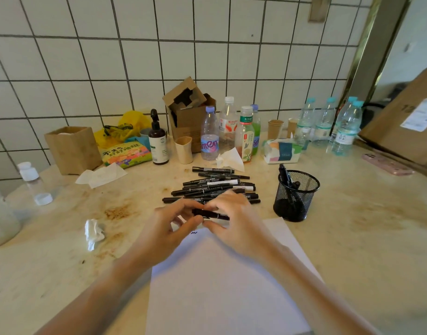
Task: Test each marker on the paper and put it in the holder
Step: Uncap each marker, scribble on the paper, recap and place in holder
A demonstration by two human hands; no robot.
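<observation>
- Black marker (210,214) sits level between our two hands, above the far edge of the white paper (222,286)
- Our left hand (170,226) pinches its left end with curled fingers and thumb
- Our right hand (234,221) grips the right part, fingers curled over the barrel
- We see a short dark squiggle (194,233) on the paper just under the left thumb
- We count a loose pile of markers (215,187) lying just beyond our hands on the stained countertop (364,238)
- Right of the pile stands the black mesh holder (296,197), with a few markers upright inside
- Bottles, cups and a tissue pack line the tiled wall behind
</observation>
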